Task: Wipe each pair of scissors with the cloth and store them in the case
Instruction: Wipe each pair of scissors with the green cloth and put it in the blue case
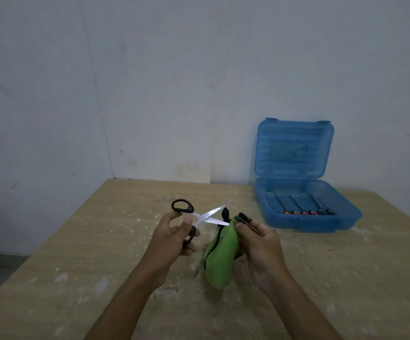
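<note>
**Scissors spread open, cloth ready to wipe**

Scissors [205, 217] with black handles are held above the worktop [101, 241] by the left hand [174, 238], fingers curled through the loops, blades spread. The right hand [260, 244] pinches a green cloth [220, 256] just beside the blade tips. Good practice, I judge: fold the cloth over one blade and draw from pivot to tip, fingers behind the edge, since open blades could nick them. A blue case [297, 217] stands open at the right, well apart, lid upright, with several pairs already lying inside. Nothing lies between hands and case.
</note>
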